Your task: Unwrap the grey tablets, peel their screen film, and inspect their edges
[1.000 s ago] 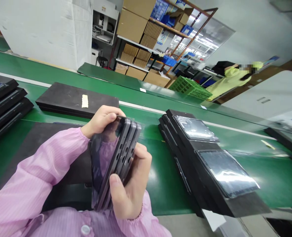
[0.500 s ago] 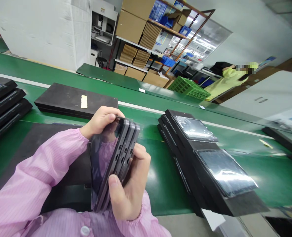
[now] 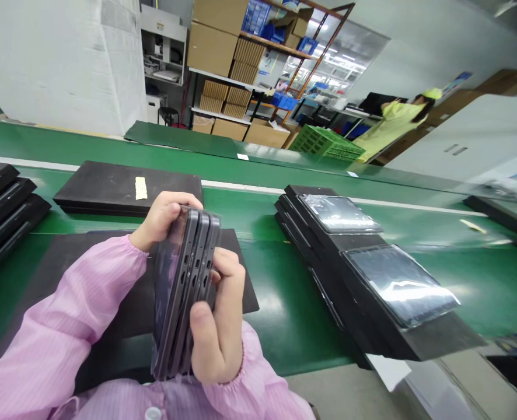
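Three dark grey tablets (image 3: 187,291) are held together on edge in front of my chest, their port sides facing up towards me. My left hand (image 3: 164,214) is closed on their far end, thumb bent over the near tablet's screen side. With my right hand (image 3: 223,318) I grip the stack from the right, thumb against the edge and fingers behind the last tablet. Clear film sticks out at the top corners. Beneath lies a black foam sheet (image 3: 236,274) on the green work surface.
To the right, stacked black foam trays (image 3: 324,268) carry film-wrapped tablets (image 3: 401,284). More black trays (image 3: 4,216) stand at the left. Behind my left hand lie flat black slabs (image 3: 105,184) with a yellow note. Across the bench, a person in yellow (image 3: 385,125) works near a green crate (image 3: 324,143).
Both hands have moved slightly left with the tablets, which now stand more upright. More of the foam sheet shows on the right. The camera view has shifted a little.
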Demonstrator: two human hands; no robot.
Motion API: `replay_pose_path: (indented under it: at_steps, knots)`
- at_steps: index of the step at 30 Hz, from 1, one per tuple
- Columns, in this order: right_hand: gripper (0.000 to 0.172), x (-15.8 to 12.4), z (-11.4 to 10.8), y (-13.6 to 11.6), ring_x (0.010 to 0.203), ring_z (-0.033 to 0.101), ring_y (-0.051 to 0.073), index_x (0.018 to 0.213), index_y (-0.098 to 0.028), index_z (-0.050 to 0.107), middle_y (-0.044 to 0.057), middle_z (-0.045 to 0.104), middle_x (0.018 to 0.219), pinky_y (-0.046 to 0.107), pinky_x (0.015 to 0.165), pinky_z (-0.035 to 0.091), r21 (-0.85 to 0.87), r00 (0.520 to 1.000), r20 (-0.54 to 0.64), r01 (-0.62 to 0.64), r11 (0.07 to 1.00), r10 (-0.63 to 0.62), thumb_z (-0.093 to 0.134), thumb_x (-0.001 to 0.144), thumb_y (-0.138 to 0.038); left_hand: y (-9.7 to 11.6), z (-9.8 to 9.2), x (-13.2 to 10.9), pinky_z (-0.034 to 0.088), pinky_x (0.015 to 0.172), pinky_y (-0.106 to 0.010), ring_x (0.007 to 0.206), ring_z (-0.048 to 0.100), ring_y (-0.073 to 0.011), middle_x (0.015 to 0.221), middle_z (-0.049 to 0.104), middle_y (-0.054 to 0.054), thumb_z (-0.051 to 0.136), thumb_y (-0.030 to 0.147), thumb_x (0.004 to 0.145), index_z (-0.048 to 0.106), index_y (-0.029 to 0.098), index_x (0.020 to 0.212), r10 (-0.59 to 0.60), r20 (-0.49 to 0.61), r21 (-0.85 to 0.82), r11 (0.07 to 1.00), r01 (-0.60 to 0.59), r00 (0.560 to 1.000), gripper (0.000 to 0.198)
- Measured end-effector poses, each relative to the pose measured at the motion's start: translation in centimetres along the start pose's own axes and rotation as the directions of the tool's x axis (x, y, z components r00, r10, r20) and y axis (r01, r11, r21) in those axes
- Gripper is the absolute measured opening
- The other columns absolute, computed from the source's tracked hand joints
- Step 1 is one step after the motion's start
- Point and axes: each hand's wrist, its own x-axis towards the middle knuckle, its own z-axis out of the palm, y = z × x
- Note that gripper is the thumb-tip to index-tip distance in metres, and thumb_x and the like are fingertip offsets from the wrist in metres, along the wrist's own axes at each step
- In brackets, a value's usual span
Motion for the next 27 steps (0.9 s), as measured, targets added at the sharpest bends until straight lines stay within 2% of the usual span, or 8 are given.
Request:
replay_pose_path:
  at_steps: [3, 8, 13, 18, 23, 27]
  knots:
    - [0.042, 0.03, -0.13, -0.03, 0.098, 0.058, 0.022, 0.133, -0.022, 0.044, 0.011, 0.052, 0.118, 0.039, 0.077, 0.054, -0.015, 1.000, 0.006, -0.003, 1.000, 0.003, 0.045, 0.091, -0.024, 0.16, -0.03, -0.06, 0.045, 0.055, -0.028, 0.054, 0.053, -0.0157, 0.060, 0.062, -0.006, 0.039, 0.073, 0.091, 0.063, 0.015, 0.065, 0.000, 0.002, 0.016, 1.000, 0.000, 1.000, 0.068]
    - [0.045, 0.28, -0.05, -0.46, 0.086, 0.058, 0.019, 0.125, -0.022, 0.046, 0.006, 0.051, 0.106, 0.038, 0.072, 0.053, 0.008, 0.999, -0.015, -0.040, 0.999, 0.040, 0.059, 0.082, -0.026, 0.29, -0.02, -0.19, 0.045, 0.057, -0.028, 0.057, 0.054, -0.0161, 0.063, 0.063, -0.006, 0.043, 0.069, 0.093, 0.063, 0.015, 0.067, 0.002, 0.012, 0.028, 1.000, -0.003, 1.000, 0.063]
    - [0.044, 0.51, -0.01, -0.51, 0.085, 0.058, 0.018, 0.122, -0.022, 0.046, 0.006, 0.051, 0.105, 0.037, 0.070, 0.053, 0.014, 0.999, -0.018, -0.044, 0.999, 0.044, 0.060, 0.081, -0.027, 0.17, -0.15, -0.40, 0.045, 0.061, -0.030, 0.059, 0.055, -0.0171, 0.066, 0.064, -0.005, 0.055, 0.060, 0.091, 0.064, 0.017, 0.068, -0.009, 0.009, 0.029, 1.000, 0.009, 1.000, 0.050]
    - [0.045, 0.40, 0.06, -0.32, 0.086, 0.058, 0.018, 0.123, -0.022, 0.045, 0.006, 0.050, 0.106, 0.037, 0.071, 0.052, 0.023, 0.999, -0.022, -0.042, 0.999, 0.042, 0.060, 0.081, -0.028, 0.07, -0.14, -0.37, 0.045, 0.060, -0.029, 0.060, 0.055, -0.0169, 0.067, 0.065, -0.006, 0.051, 0.062, 0.093, 0.064, 0.016, 0.070, 0.004, 0.009, 0.033, 0.999, -0.004, 1.000, 0.054]
    - [0.051, 0.16, 0.23, -0.23, 0.085, 0.059, 0.020, 0.125, -0.024, 0.044, 0.006, 0.050, 0.108, 0.041, 0.075, 0.052, 0.066, 0.995, -0.023, -0.099, 0.993, 0.101, 0.066, 0.081, -0.038, -0.15, -0.09, -0.30, 0.045, 0.058, -0.026, 0.060, 0.056, -0.0155, 0.066, 0.065, -0.006, 0.052, 0.061, 0.094, 0.063, 0.014, 0.069, 0.028, 0.005, 0.034, 0.999, -0.028, 1.000, 0.054]
    - [0.052, 0.22, 0.32, -0.20, 0.086, 0.059, 0.020, 0.122, -0.025, 0.045, 0.005, 0.050, 0.107, 0.043, 0.076, 0.051, 0.085, 0.992, -0.027, -0.121, 0.989, 0.124, 0.069, 0.078, -0.036, -0.11, -0.06, -0.31, 0.046, 0.058, -0.027, 0.059, 0.055, -0.0155, 0.066, 0.065, -0.006, 0.041, 0.068, 0.095, 0.063, 0.014, 0.070, 0.040, 0.011, 0.031, 0.999, -0.041, 0.999, 0.063]
